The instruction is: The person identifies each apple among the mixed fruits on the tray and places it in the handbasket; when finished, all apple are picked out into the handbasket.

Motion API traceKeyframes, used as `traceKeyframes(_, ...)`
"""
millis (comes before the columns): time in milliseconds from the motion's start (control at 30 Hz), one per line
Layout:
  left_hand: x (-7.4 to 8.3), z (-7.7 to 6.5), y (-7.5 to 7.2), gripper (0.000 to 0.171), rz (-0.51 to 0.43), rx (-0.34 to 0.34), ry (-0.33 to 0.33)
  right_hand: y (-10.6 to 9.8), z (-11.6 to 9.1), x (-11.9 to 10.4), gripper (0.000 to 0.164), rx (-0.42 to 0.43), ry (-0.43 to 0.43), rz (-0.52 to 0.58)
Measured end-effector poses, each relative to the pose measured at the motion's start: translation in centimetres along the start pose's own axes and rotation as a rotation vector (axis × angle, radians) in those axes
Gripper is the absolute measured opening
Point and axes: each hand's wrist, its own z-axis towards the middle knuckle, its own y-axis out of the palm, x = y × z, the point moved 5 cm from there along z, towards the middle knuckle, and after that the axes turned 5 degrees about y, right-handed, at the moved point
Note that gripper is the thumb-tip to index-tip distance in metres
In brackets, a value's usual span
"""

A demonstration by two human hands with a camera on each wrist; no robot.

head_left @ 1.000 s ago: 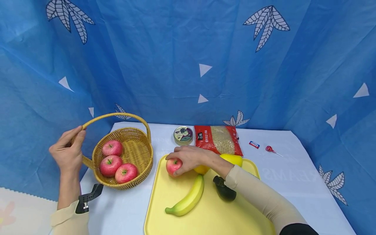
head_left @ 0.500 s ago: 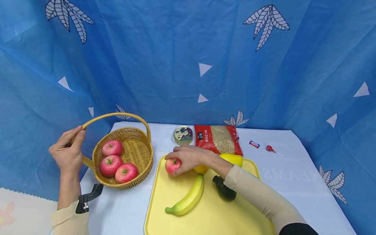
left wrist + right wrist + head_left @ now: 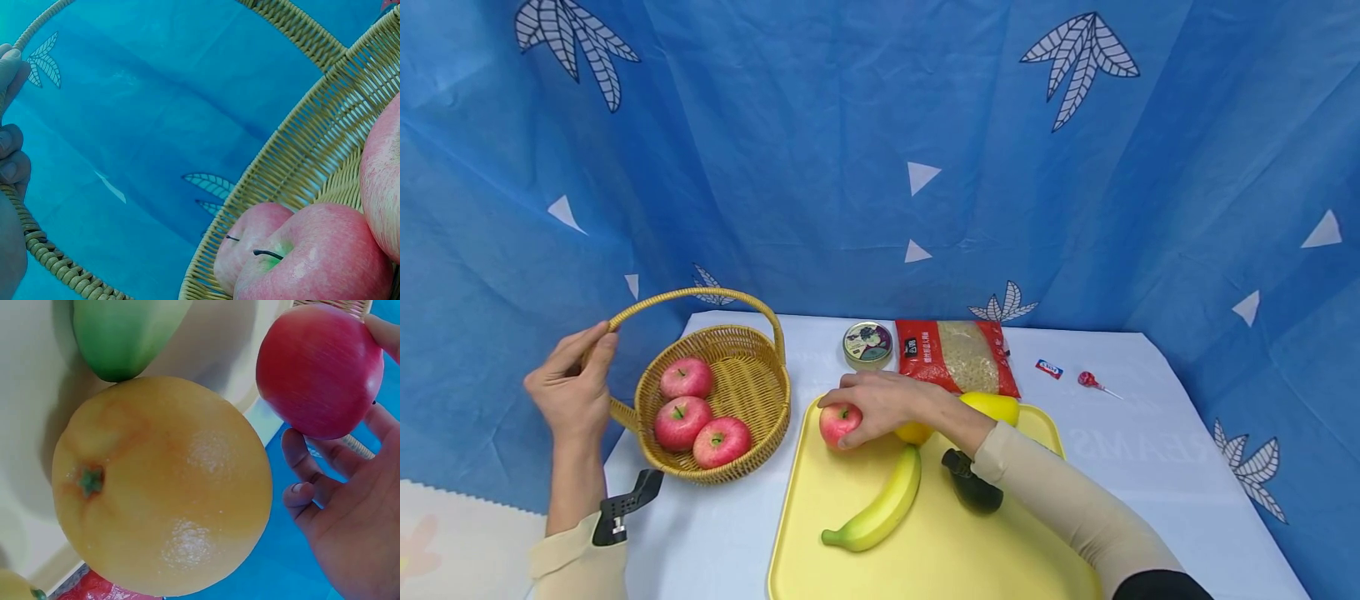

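My left hand (image 3: 574, 379) grips the arched handle (image 3: 700, 292) of a wicker basket (image 3: 760, 400) on its left side. Inside the basket lie three red apples (image 3: 683, 421), grouped toward the left and front. My right hand (image 3: 880, 408) holds another red apple (image 3: 839, 425) between thumb and fingers, over the far left corner of a yellow tray (image 3: 820, 575). Beside that hand in the right wrist view sits a round orange-yellow fruit (image 3: 169, 487), mostly covered by the hand in the head view. A banana (image 3: 883, 508) lies on the tray just in front.
A dark green avocado-shaped item (image 3: 973, 483) and a yellow fruit (image 3: 992, 407) lie on the tray by the right forearm. Behind the tray stand a round tin (image 3: 868, 345) and a red bag of pasta (image 3: 958, 357). A small wrapped candy (image 3: 1049, 369) and a lollipop (image 3: 1093, 382) lie farther right.
My right hand and the apple in it have shifted very slightly to the left. The left hand and the basket stay in place.
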Motion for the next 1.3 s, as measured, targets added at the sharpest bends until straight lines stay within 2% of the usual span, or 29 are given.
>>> traceKeyframes(900, 0.1, -0.1, 0.1, 0.02, 0.035, -0.005, -0.004, -0.5, 0.0, -1.0, 0.069, 0.093, -0.071, -0.039)
traceKeyframes(1300, 0.3, 0.0, 0.3, 0.02, -0.009, 0.005, -0.001, -0.6, 0.1, -1.2, 0.067, 0.118, -0.081, -0.049)
